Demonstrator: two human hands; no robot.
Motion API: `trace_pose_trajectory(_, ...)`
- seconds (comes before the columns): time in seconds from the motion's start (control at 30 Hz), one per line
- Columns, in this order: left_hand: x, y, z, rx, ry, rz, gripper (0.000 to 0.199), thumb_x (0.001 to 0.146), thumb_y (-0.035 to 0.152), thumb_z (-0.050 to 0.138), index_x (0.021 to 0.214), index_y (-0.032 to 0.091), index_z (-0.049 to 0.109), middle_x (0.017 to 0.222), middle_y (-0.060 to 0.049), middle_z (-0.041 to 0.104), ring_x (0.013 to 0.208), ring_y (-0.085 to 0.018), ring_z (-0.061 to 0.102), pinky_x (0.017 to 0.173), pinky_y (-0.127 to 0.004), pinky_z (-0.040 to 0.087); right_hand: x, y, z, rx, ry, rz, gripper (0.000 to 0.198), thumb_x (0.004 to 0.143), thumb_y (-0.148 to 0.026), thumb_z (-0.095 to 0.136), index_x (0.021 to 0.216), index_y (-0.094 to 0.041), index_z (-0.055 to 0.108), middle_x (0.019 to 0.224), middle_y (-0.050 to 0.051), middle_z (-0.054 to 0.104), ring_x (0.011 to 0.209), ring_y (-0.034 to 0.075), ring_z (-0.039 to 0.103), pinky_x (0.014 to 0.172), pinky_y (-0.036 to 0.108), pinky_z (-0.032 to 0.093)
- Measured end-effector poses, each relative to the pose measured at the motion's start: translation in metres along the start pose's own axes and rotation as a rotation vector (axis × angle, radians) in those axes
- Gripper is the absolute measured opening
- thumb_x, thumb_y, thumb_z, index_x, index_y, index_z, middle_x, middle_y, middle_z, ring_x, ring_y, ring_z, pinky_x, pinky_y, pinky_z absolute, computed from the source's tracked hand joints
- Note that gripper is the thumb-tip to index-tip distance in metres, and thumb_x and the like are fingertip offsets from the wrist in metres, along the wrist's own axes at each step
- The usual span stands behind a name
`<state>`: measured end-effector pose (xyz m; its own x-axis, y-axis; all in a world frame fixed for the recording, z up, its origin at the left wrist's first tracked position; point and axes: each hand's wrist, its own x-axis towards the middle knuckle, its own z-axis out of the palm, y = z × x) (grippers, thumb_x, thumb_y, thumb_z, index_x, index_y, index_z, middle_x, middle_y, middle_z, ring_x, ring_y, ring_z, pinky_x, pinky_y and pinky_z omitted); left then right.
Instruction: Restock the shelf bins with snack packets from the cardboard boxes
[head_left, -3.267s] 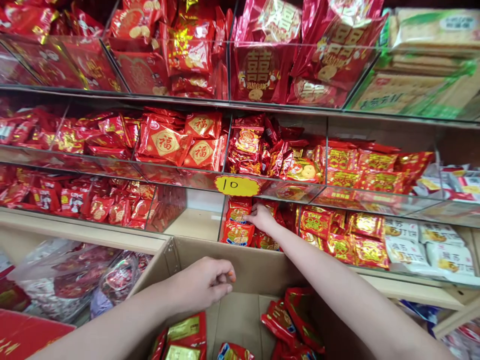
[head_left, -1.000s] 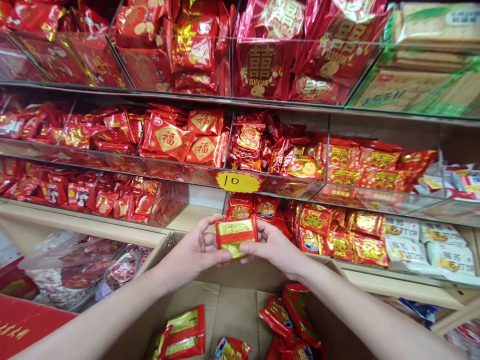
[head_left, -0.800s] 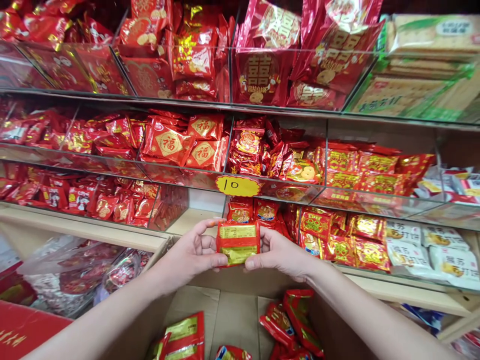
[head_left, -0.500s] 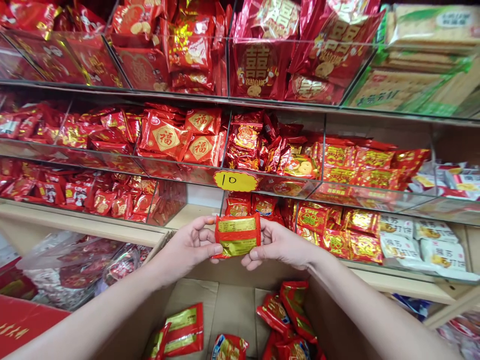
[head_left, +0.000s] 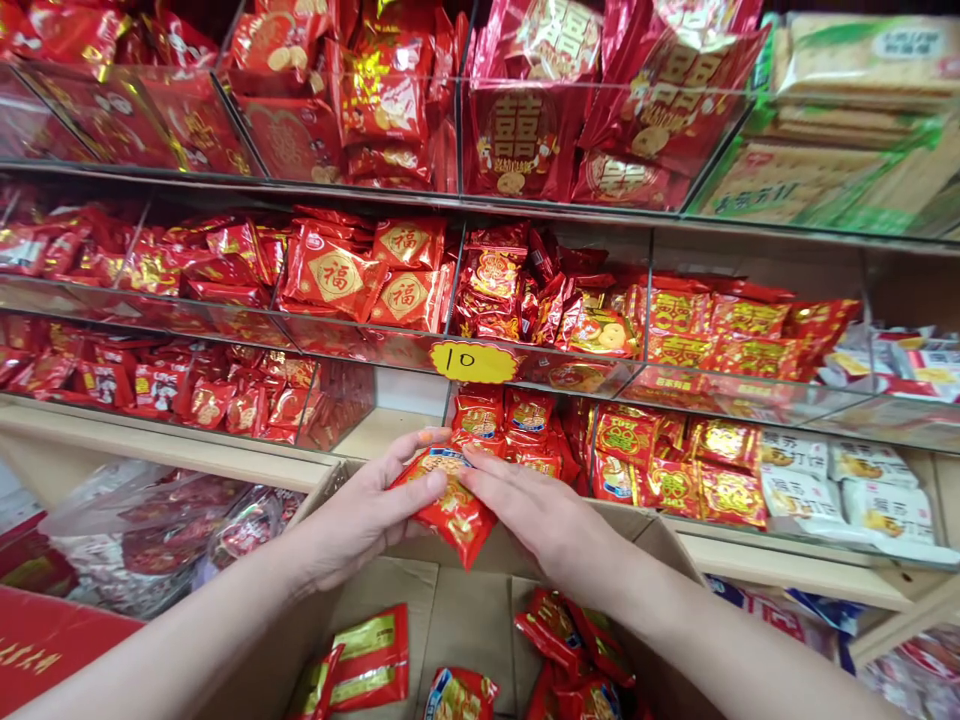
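My left hand [head_left: 375, 510] grips a red snack packet [head_left: 454, 510] over a cardboard box, its thumb pressed across the front. The packet is tilted, one corner pointing down, and its printed side with a cookie picture and blue lettering faces me. My right hand [head_left: 532, 510] lies with its fingers stretched flat over the packet's upper right part, touching it; its thumb is hidden. Below, inside the cardboard box [head_left: 469, 600], lie several loose red packets [head_left: 555, 635], and one packet shows its gold back [head_left: 369, 655].
Clear-fronted shelf bins of red packets [head_left: 337, 275] rise ahead in tiers. A yellow price tag [head_left: 474, 361] reads 10. White packets [head_left: 881, 485] sit low right, green-wrapped crackers [head_left: 810, 170] top right. Plastic-bagged goods [head_left: 150, 540] and a red box [head_left: 52, 650] are at left.
The packet has been turned from its gold back to its printed front and tilted. My right hand has gone from pinching its edge to lying over it, fingers stretched.
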<state>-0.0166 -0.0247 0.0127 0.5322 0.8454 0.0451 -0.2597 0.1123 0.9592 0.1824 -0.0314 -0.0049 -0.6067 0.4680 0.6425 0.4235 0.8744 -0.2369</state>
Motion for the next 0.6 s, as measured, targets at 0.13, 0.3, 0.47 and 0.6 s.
trace_pose_trajectory(0.13,0.004,-0.002,-0.003,0.049,0.043,0.121,0.054,0.073,0.014,0.061,0.118,0.027,0.036,0.111,-0.002,0.056,0.087,-0.01,0.057,0.078,-0.022,0.045,0.004,0.004,0.006,0.294,0.196,0.272,0.04,0.08,-0.01,0.036,0.119,-0.02,0.041,0.118,0.009,0.05,0.11,0.017,0.046,0.092,0.04,0.04)
trace_pose_trajectory(0.3,0.013,-0.007,-0.01,0.246,0.109,0.186,0.042,0.068,0.017,0.065,0.106,0.019,0.045,0.104,-0.002,0.06,0.085,-0.01,0.057,0.077,-0.02,0.046,0.016,0.005,0.01,0.969,0.195,0.712,0.025,0.078,-0.028,0.047,0.098,-0.014,0.05,0.081,0.004,0.061,0.069,0.014,0.061,0.058,0.03,0.054)
trace_pose_trajectory(0.47,0.015,-0.007,-0.01,0.267,0.209,0.233,0.04,0.066,0.018,0.067,0.1,0.019,0.046,0.099,-0.001,0.062,0.082,-0.009,0.058,0.074,-0.02,0.047,0.017,0.006,0.011,0.958,0.16,0.805,0.024,0.066,-0.03,0.063,0.07,-0.014,0.045,0.061,-0.001,0.059,0.053,0.009,0.058,0.052,0.023,0.048)
trace_pose_trajectory(0.6,0.014,-0.006,-0.009,0.266,0.235,0.223,0.043,0.067,0.021,0.064,0.102,0.022,0.04,0.081,0.002,0.063,0.068,-0.01,0.06,0.065,-0.024,0.05,0.009,0.01,0.012,0.917,-0.124,0.793,0.028,0.064,-0.033,0.064,0.065,-0.015,0.043,0.059,0.0,0.058,0.056,0.012,0.058,0.057,0.028,0.048)
